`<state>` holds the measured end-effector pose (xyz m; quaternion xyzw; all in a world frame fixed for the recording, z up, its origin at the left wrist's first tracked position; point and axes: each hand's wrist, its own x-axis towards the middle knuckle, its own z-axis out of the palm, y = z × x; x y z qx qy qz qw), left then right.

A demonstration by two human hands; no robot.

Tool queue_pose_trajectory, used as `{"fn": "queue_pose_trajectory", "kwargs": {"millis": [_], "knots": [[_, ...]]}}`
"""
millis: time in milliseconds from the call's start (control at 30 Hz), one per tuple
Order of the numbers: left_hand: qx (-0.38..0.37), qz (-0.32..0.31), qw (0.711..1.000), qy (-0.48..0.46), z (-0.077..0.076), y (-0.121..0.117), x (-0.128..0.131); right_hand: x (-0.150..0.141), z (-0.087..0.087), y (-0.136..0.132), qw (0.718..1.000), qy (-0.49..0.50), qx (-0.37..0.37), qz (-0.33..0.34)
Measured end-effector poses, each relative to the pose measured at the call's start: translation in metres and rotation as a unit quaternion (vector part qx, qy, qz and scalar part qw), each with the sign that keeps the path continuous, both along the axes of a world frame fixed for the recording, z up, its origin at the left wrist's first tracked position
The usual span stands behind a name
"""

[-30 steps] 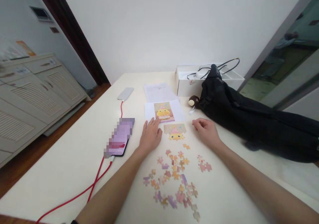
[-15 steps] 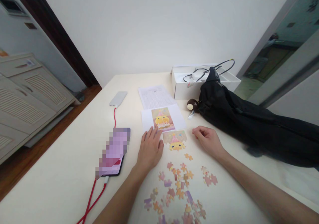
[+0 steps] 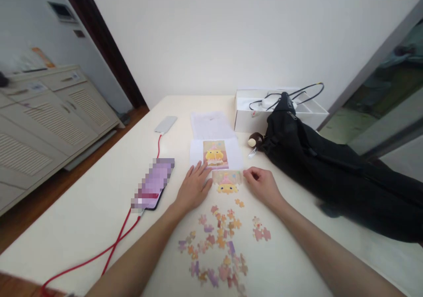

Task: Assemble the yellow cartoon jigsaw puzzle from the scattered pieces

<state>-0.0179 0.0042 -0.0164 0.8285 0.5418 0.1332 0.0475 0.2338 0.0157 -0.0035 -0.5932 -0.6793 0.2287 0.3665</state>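
A partly assembled jigsaw puzzle [image 3: 226, 180] lies between my hands, showing a yellow character with a pink hat. My left hand [image 3: 194, 187] lies flat at its left side, fingers spread, fingertips reaching the lower edge of the printed reference picture [image 3: 215, 153]. At the puzzle's upper right edge rests my right hand [image 3: 262, 184], its fingers curled closed. Whatever may be inside those fingers is hidden. Below the assembled part is a small joined pair of pieces [image 3: 239, 203]. Many loose puzzle pieces [image 3: 220, 242] spread nearer to me, and a small cluster of pieces [image 3: 261, 232] sits to their right.
A phone [image 3: 153, 184] with a pixelated screen lies at left, joined by a red cable [image 3: 120, 239] to a power bank [image 3: 165, 124]. Behind the picture is a paper sheet [image 3: 211, 125]. A white box [image 3: 251, 120] and black bag [image 3: 330, 165] occupy the right side.
My right hand has moved left, up to the assembled puzzle's right edge. My left hand stays flat beside the puzzle. The camera view has shifted, so everything sits differently in the picture.
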Motion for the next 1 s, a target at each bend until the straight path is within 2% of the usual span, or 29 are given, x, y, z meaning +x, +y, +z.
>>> {"fn": "queue_pose_trajectory", "kwargs": {"millis": [367, 733, 1000], "knots": [[-0.017, 0.006, 1.000, 0.012, 0.0098, 0.0004, 0.0013, -0.0027, 0.0003, 0.0027, 0.999, -0.043, 0.005, 0.009], [-0.004, -0.001, 1.000, 0.007, 0.0065, -0.0006, 0.0019, -0.0054, 0.0025, 0.0005, 0.997, -0.075, 0.012, -0.008], [-0.010, 0.003, 1.000, -0.004, 0.0061, 0.0001, 0.0025, -0.0036, 0.0032, 0.0010, 0.997, -0.072, 0.000, 0.007]]}}
